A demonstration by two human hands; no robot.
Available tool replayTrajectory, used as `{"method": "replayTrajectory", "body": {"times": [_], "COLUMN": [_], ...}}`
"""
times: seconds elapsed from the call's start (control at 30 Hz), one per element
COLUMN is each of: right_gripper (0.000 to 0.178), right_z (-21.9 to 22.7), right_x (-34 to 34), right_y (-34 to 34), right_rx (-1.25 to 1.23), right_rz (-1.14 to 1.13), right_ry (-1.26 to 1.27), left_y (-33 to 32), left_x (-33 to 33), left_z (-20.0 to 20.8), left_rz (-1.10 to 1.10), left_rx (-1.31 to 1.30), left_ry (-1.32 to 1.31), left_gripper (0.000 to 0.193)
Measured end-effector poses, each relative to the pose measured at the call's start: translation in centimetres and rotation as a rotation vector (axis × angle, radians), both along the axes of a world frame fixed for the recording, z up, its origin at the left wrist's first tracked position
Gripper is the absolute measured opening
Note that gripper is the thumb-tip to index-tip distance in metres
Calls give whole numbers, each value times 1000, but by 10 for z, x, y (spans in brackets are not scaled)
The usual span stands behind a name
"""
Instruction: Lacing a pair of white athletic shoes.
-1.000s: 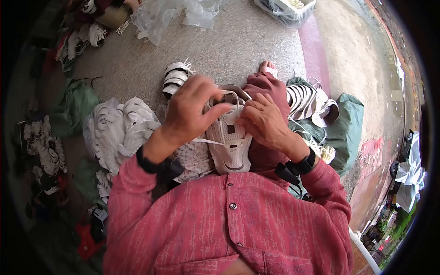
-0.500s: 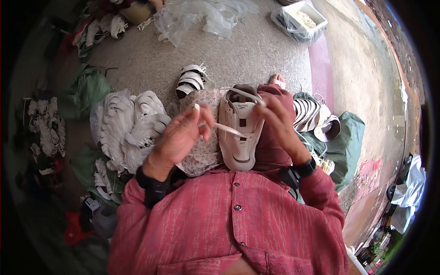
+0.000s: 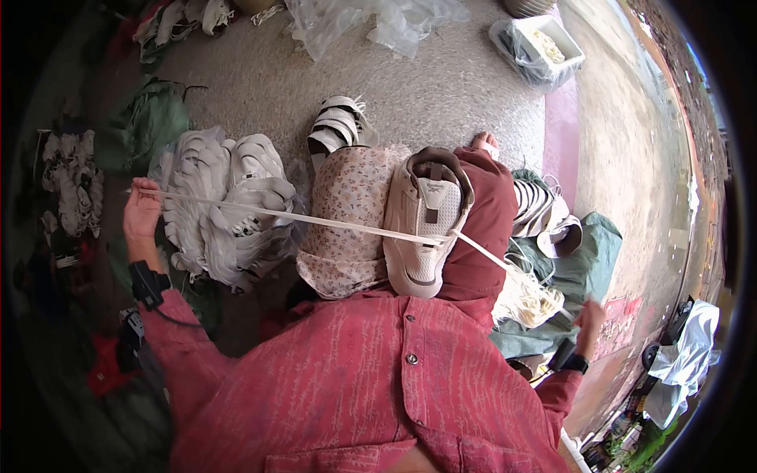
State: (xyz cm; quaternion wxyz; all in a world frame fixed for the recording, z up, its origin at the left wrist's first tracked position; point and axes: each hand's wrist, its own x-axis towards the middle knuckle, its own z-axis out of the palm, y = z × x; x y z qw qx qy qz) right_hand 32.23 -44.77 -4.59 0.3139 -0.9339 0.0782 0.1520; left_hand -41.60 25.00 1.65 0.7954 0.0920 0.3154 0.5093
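Note:
A beige sneaker (image 3: 415,256) lies across my lap, its toe toward me and its dark-lined opening away from me. One long white shoelace (image 3: 296,216) runs through it low on the throat and is drawn taut to both sides. Out at the left, my left hand (image 3: 143,210) is closed on one end of the lace. My right hand (image 3: 590,322), out at the lower right and a little blurred, is closed at the other end. Under the shoe are a flowered cloth (image 3: 347,209) and my dark red trouser leg (image 3: 482,205).
White shoe uppers (image 3: 225,205) are heaped on the left. More stacked uppers (image 3: 334,130) stand ahead of my knees. At the right lie striped uppers (image 3: 536,206), a bundle of cream laces (image 3: 530,299) and green sacking (image 3: 587,268). A white tub (image 3: 572,43) stands far right.
My hands have moved from close over the shoe far out to either side. The lace, slack before, is now stretched in a long line through the shoe.

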Motion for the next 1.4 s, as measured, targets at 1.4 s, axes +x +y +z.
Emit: {"method": "replayTrajectory", "body": {"times": [1.4], "right_gripper": [20], "right_z": [84], "right_x": [-217], "right_y": [344], "right_rx": [589], "right_rz": [986], "right_ry": [819], "left_y": [-190], "left_x": [360], "left_z": [-10], "left_rz": [-1749], "left_rx": [554], "left_ry": [545], "left_gripper": [32]}}
